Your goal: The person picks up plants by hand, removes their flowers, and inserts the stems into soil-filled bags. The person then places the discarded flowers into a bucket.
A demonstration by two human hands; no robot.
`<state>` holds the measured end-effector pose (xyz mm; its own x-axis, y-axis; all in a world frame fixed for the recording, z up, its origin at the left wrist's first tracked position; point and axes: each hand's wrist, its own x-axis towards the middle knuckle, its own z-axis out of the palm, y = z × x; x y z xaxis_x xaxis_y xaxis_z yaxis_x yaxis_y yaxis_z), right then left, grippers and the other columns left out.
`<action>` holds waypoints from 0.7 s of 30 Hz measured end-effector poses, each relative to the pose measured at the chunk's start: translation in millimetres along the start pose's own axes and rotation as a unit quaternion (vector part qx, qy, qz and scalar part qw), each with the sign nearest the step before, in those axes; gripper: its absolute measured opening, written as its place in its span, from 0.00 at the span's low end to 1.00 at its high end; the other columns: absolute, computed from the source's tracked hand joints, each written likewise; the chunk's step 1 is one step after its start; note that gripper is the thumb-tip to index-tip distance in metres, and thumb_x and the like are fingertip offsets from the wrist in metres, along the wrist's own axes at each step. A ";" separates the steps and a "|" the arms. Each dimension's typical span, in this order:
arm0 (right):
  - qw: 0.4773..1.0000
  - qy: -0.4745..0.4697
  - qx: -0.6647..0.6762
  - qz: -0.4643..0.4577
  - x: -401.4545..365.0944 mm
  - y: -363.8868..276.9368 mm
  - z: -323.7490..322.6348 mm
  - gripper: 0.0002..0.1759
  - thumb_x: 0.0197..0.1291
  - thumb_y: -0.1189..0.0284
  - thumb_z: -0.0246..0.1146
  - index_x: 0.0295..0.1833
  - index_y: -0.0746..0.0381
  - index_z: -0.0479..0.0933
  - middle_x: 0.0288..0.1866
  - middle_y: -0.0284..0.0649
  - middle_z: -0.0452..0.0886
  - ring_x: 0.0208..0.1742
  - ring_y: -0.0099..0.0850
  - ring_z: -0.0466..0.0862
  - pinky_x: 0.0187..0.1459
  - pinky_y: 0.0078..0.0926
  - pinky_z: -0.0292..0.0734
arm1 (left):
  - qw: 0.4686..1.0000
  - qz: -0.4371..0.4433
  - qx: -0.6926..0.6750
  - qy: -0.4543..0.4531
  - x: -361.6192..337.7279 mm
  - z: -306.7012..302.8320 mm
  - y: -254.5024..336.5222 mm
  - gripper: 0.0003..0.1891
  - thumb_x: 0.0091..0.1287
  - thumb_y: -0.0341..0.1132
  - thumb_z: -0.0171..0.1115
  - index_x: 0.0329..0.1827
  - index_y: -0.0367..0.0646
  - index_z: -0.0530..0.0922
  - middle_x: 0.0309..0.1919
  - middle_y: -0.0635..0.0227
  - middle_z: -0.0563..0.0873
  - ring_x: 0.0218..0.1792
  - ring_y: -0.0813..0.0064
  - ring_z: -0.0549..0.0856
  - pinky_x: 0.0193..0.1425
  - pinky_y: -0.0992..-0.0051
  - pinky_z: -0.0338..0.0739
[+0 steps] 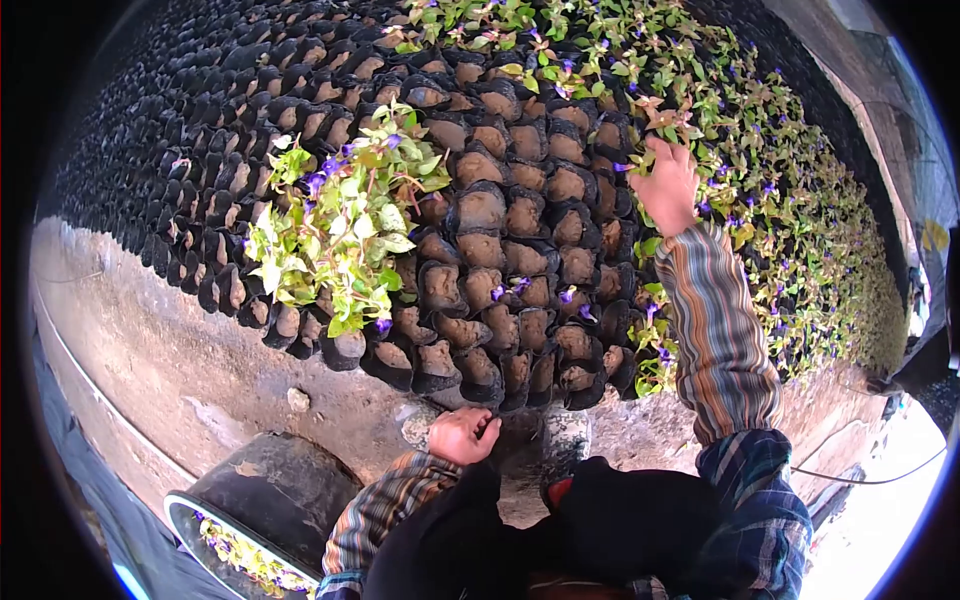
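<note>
My right hand reaches to the left edge of the planted rows, fingers bent down around a small flowering seedling with a purple bloom; its stem is mostly hidden. Closed and resting low by the wall's edge, my left hand has its fingers curled, and what lies inside them is hidden. Between the hands stand rows of black grow bags filled with brown soil. A loose heap of leafy seedlings with purple flowers lies on the bags to the left.
Planted seedlings fill the right side. More soil-filled bags stretch away to the left. A black bucket lies tipped at the lower left, with leaves and flowers inside. A rough concrete ledge borders the bags.
</note>
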<state>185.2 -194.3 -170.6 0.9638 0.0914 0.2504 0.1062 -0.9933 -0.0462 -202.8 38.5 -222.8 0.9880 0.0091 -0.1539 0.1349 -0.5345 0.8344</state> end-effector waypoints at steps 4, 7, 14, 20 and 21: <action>0.902 -0.067 0.387 -0.178 6.3 -102.8 -3.9 0.07 0.53 0.70 0.69 0.39 0.57 0.84 0.35 0.40 0.81 0.37 0.39 0.83 0.42 0.36 0.78 | 1.000 0.010 0.009 0.003 -2.1 0.2 -1.3 0.08 0.56 0.37 0.71 0.31 0.42 0.84 0.21 0.67 0.84 0.19 0.71 0.83 0.25 0.74 0.78; 0.863 -0.286 0.367 -0.195 -12.0 -190.1 -5.7 0.09 0.55 0.66 0.69 0.39 0.59 0.85 0.33 0.42 0.86 0.34 0.34 0.86 0.36 0.33 0.78 | 1.000 0.010 0.001 0.005 -2.5 -0.1 -3.6 0.09 0.58 0.38 0.71 0.31 0.42 0.84 0.21 0.67 0.84 0.20 0.72 0.84 0.25 0.75 0.78; 0.840 -0.297 0.445 -0.084 -37.0 -214.4 37.8 0.12 0.52 0.64 0.67 0.32 0.62 0.85 0.29 0.47 0.85 0.33 0.41 0.86 0.37 0.37 0.79 | 0.999 0.037 0.002 0.030 -1.2 -2.1 -2.3 0.08 0.58 0.38 0.70 0.30 0.42 0.84 0.20 0.66 0.84 0.19 0.72 0.83 0.24 0.74 0.77; 0.781 -0.349 0.517 0.032 -39.3 -202.1 37.7 0.12 0.54 0.66 0.67 0.29 0.65 0.85 0.21 0.41 0.83 0.22 0.29 0.81 0.29 0.29 0.75 | 1.000 0.023 0.007 0.012 -2.1 5.3 -6.0 0.08 0.57 0.37 0.71 0.29 0.42 0.84 0.19 0.67 0.83 0.19 0.72 0.83 0.24 0.74 0.77; 0.739 -0.387 0.547 0.068 -40.3 -215.2 33.3 0.14 0.56 0.66 0.66 0.28 0.67 0.84 0.19 0.41 0.83 0.17 0.28 0.80 0.24 0.28 0.74 | 1.000 0.022 0.013 0.013 0.0 1.4 -0.7 0.08 0.57 0.37 0.71 0.29 0.42 0.84 0.20 0.66 0.83 0.19 0.71 0.83 0.24 0.73 0.78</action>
<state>131.6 18.1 -202.9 0.7896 0.4306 -0.4372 -0.2782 -0.3839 -0.8805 -203.0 37.6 -224.1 0.9946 0.0073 -0.1035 0.0901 -0.5565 0.8260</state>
